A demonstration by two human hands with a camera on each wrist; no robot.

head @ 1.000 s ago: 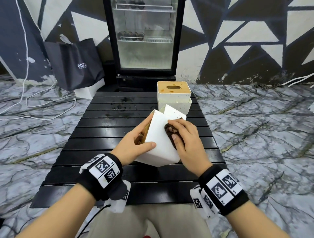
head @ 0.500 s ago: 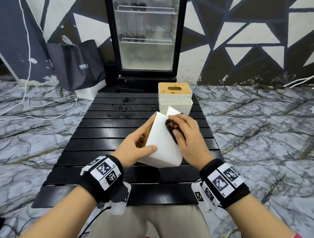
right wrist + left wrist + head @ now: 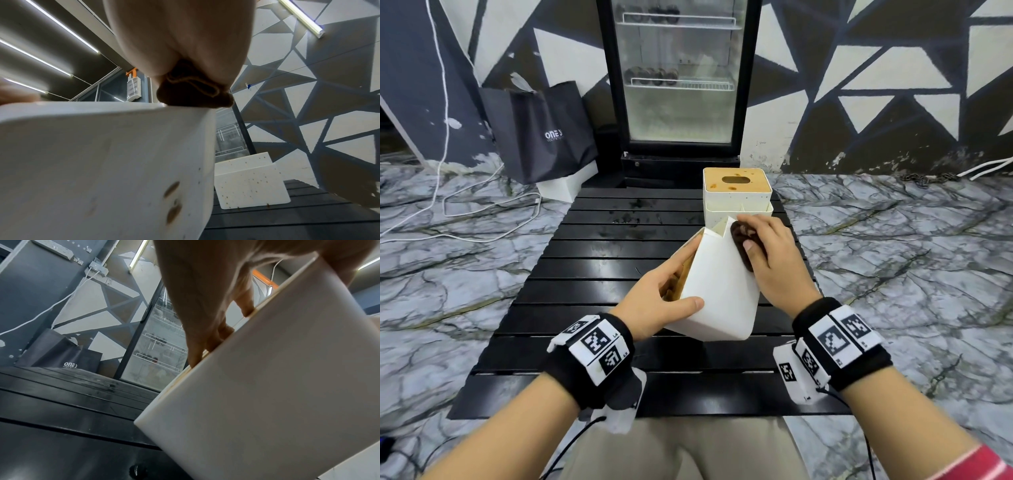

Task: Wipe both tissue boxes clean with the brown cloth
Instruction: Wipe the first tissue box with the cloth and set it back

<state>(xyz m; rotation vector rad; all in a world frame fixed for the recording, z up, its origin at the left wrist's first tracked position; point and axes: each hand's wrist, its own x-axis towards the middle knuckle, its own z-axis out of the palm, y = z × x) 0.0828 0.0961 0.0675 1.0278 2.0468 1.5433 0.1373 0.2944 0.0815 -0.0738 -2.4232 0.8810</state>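
Head view: a tilted white rigid plastic tissue box with a tan wooden lid sits at the centre of the black slatted table. The left hand grips its lid edge from 9 o'clock, thumb across the near face. The right hand presses a bunched brown cloth against the upper corner. The box looks light, stiff and smooth, likely slippery, so holding by the rim seems safest. A second white speckled tissue box stands at 12 o'clock, spots showing.

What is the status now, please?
Left hand grips the tilted near tissue box. Right hand presses brown cloth on its side; brown spots remain. Far tissue box unwiped, stained. Nothing in the way.
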